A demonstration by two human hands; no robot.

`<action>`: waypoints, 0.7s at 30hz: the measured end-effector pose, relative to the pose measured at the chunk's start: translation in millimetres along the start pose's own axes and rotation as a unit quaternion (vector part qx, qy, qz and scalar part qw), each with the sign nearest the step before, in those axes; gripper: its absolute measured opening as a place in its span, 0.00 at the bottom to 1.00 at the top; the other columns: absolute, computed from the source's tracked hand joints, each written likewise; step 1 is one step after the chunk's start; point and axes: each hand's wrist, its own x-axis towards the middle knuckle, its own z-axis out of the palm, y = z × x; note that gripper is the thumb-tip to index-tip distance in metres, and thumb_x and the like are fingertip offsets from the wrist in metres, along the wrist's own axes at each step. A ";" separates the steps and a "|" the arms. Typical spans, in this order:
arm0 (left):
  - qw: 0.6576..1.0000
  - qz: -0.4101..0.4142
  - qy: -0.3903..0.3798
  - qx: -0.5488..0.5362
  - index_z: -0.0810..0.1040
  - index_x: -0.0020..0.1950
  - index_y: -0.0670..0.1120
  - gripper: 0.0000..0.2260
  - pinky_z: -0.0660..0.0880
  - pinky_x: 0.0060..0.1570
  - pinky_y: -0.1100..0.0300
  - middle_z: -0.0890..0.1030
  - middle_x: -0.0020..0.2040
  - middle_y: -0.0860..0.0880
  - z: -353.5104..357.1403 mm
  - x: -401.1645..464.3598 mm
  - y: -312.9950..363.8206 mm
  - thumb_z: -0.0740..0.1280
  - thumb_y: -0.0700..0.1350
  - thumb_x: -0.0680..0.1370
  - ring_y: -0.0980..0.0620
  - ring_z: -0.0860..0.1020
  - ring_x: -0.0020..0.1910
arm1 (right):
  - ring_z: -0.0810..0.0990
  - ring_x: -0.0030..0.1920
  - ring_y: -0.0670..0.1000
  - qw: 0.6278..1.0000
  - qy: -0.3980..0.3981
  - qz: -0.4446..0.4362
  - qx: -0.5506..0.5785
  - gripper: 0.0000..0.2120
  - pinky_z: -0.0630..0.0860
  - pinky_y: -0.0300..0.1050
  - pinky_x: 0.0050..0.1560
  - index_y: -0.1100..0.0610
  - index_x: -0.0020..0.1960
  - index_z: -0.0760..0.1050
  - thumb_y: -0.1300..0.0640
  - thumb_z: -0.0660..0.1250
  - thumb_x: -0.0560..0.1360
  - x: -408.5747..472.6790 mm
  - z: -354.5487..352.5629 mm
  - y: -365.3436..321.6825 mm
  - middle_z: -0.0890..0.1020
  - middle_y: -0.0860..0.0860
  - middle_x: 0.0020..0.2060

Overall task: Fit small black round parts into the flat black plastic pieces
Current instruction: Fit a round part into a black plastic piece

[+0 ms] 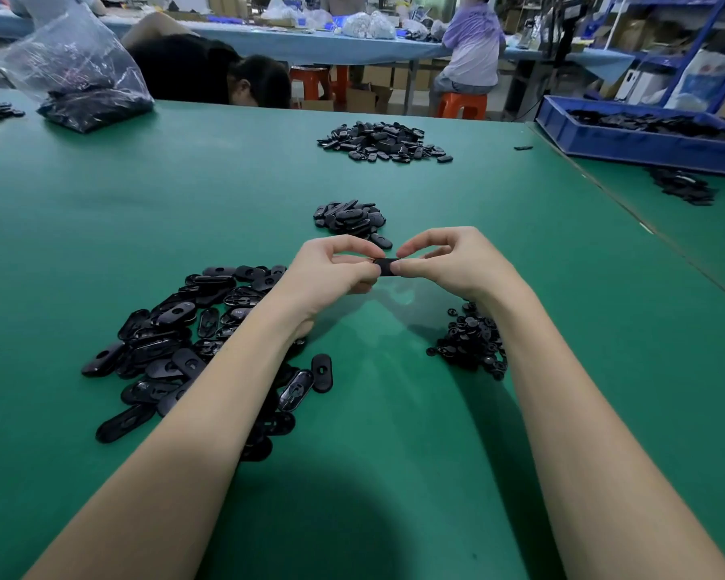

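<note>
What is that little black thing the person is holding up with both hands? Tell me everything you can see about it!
It is a flat black plastic piece, dark and smooth. Only its middle shows, because fingers cover both ends. It is held level above the green table, not touching it. The left hand pinches its left end and the right hand pinches its right end, thumbs nearest the camera. It sits between the heaps of black parts. Whether a small round part is already fitted in it cannot be seen.

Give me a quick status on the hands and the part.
Left hand and right hand both pinch one flat black piece above the green table. Round parts pile under right wrist. Nothing blocking.
</note>
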 end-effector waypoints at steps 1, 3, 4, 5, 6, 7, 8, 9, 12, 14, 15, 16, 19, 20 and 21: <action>1.000 -0.003 -0.004 -0.007 0.83 0.47 0.45 0.09 0.81 0.47 0.63 0.86 0.40 0.45 -0.5 0.2 0.4 0.69 0.32 0.75 0.51 0.80 0.38 | 0.73 0.29 0.40 1.000 -0.009 0.002 0.010 0.10 0.66 0.39 0.35 0.47 0.43 0.85 0.45 0.81 0.67 -0.5 -0.5 0.5 0.86 0.49 0.43; 1.000 -0.008 -0.010 -0.015 0.83 0.47 0.45 0.09 0.81 0.48 0.62 0.85 0.39 0.45 0.1 0.4 0.7 0.69 0.32 0.75 0.51 0.80 0.38 | 0.70 0.24 0.39 0.999 -0.027 0.004 0.029 0.10 0.64 0.36 0.31 0.49 0.41 0.85 0.45 0.82 0.66 -1.8 -0.8 1.7 0.84 0.49 0.39; 1.000 -0.010 -0.009 -0.015 0.83 0.47 0.45 0.09 0.81 0.50 0.62 0.85 0.38 0.46 1.0 0.5 0.3 0.69 0.32 0.75 0.51 0.79 0.38 | 0.69 0.24 0.39 0.999 -0.031 0.003 0.035 0.11 0.64 0.35 0.29 0.49 0.40 0.84 0.45 0.82 0.66 -2.6 -0.5 2.0 0.81 0.48 0.37; 1.000 -0.011 -0.006 -0.012 0.83 0.47 0.46 0.09 0.81 0.52 0.60 0.85 0.38 0.47 2.3 0.5 -0.2 0.70 0.33 0.74 0.51 0.79 0.38 | 0.68 0.24 0.39 0.999 -0.031 0.000 0.036 0.11 0.63 0.34 0.28 0.50 0.40 0.84 0.45 0.82 0.66 -3.0 0.3 2.0 0.80 0.46 0.34; 1.000 -0.012 -0.001 -0.007 0.83 0.47 0.46 0.08 0.80 0.54 0.59 0.84 0.38 0.47 3.2 0.4 -0.7 0.72 0.34 0.74 0.51 0.79 0.38 | 0.69 0.24 0.39 0.999 -0.031 -0.003 0.035 0.11 0.63 0.35 0.29 0.50 0.41 0.85 0.45 0.82 0.66 -3.4 1.2 1.8 0.78 0.44 0.32; 1.000 -0.013 0.003 -0.002 0.82 0.48 0.46 0.08 0.79 0.56 0.57 0.84 0.39 0.48 4.1 0.4 -1.2 0.72 0.34 0.74 0.51 0.79 0.38 | 0.69 0.24 0.39 0.999 -0.032 -0.005 0.033 0.11 0.63 0.35 0.30 0.51 0.41 0.85 0.46 0.82 0.66 -3.2 1.9 1.7 0.78 0.42 0.30; 1.000 -0.013 0.007 0.001 0.82 0.48 0.46 0.07 0.79 0.58 0.56 0.85 0.39 0.47 4.8 0.3 -1.6 0.73 0.35 0.74 0.51 0.78 0.38 | 0.69 0.24 0.38 0.999 -0.034 -0.006 0.032 0.11 0.63 0.35 0.30 0.51 0.42 0.85 0.47 0.81 0.67 -2.9 2.2 1.4 0.77 0.41 0.28; 1.000 -0.015 0.009 0.003 0.82 0.49 0.46 0.07 0.78 0.58 0.55 0.85 0.40 0.46 5.3 0.4 -1.7 0.72 0.35 0.74 0.50 0.78 0.39 | 0.69 0.24 0.39 0.999 -0.035 -0.008 0.032 0.09 0.64 0.33 0.28 0.52 0.43 0.85 0.48 0.81 0.68 -2.4 2.2 1.1 0.77 0.41 0.28; 1.000 -0.015 0.014 0.002 0.82 0.50 0.45 0.07 0.78 0.59 0.55 0.84 0.41 0.46 5.7 0.7 -1.5 0.71 0.34 0.75 0.50 0.77 0.39 | 0.69 0.24 0.39 0.999 -0.029 -0.016 0.029 0.06 0.64 0.31 0.26 0.52 0.42 0.85 0.52 0.79 0.69 -0.6 3.2 0.1 0.77 0.41 0.27; 1.000 -0.013 0.013 0.000 0.81 0.50 0.44 0.07 0.77 0.56 0.57 0.84 0.40 0.46 6.1 1.4 -1.6 0.72 0.35 0.75 0.50 0.77 0.38 | 0.70 0.27 0.42 0.999 -0.016 -0.017 0.023 0.06 0.65 0.35 0.30 0.52 0.41 0.85 0.51 0.79 0.69 -0.1 5.8 -0.4 0.76 0.42 0.28; 1.000 -0.014 0.013 -0.001 0.81 0.50 0.44 0.07 0.77 0.54 0.58 0.84 0.40 0.46 6.2 1.9 -2.1 0.73 0.35 0.75 0.50 0.77 0.38 | 0.71 0.30 0.43 1.000 -0.012 -0.016 0.020 0.06 0.66 0.36 0.32 0.52 0.40 0.85 0.51 0.79 0.69 0.2 7.6 -0.3 0.77 0.43 0.29; 1.000 -0.015 0.014 -0.002 0.81 0.50 0.44 0.06 0.76 0.53 0.59 0.84 0.40 0.47 6.1 2.4 -2.8 0.73 0.35 0.75 0.51 0.77 0.38 | 0.71 0.31 0.44 1.000 -0.008 -0.014 0.018 0.06 0.66 0.36 0.32 0.51 0.39 0.84 0.51 0.79 0.68 0.5 9.1 -0.1 0.78 0.43 0.29; 1.000 -0.017 0.018 -0.004 0.82 0.50 0.44 0.07 0.78 0.55 0.57 0.85 0.41 0.47 5.4 3.9 -4.4 0.73 0.35 0.75 0.51 0.78 0.39 | 0.70 0.27 0.42 1.000 -0.002 -0.017 0.024 0.06 0.65 0.31 0.26 0.51 0.36 0.82 0.53 0.78 0.69 2.1 12.4 2.0 0.76 0.41 0.26; 1.000 -0.016 0.018 -0.004 0.82 0.50 0.44 0.07 0.78 0.56 0.57 0.85 0.42 0.46 4.9 4.3 -4.8 0.74 0.35 0.75 0.50 0.79 0.40 | 0.70 0.25 0.41 0.999 0.000 -0.021 0.030 0.06 0.64 0.30 0.25 0.52 0.37 0.82 0.54 0.78 0.69 2.7 13.3 2.5 0.75 0.41 0.24; 1.000 -0.015 0.018 -0.002 0.82 0.50 0.44 0.07 0.78 0.57 0.56 0.85 0.42 0.46 4.7 4.4 -5.0 0.74 0.36 0.75 0.50 0.80 0.41 | 0.69 0.23 0.40 0.999 0.000 -0.023 0.035 0.06 0.64 0.29 0.24 0.52 0.37 0.82 0.55 0.78 0.69 2.8 14.2 2.9 0.74 0.41 0.23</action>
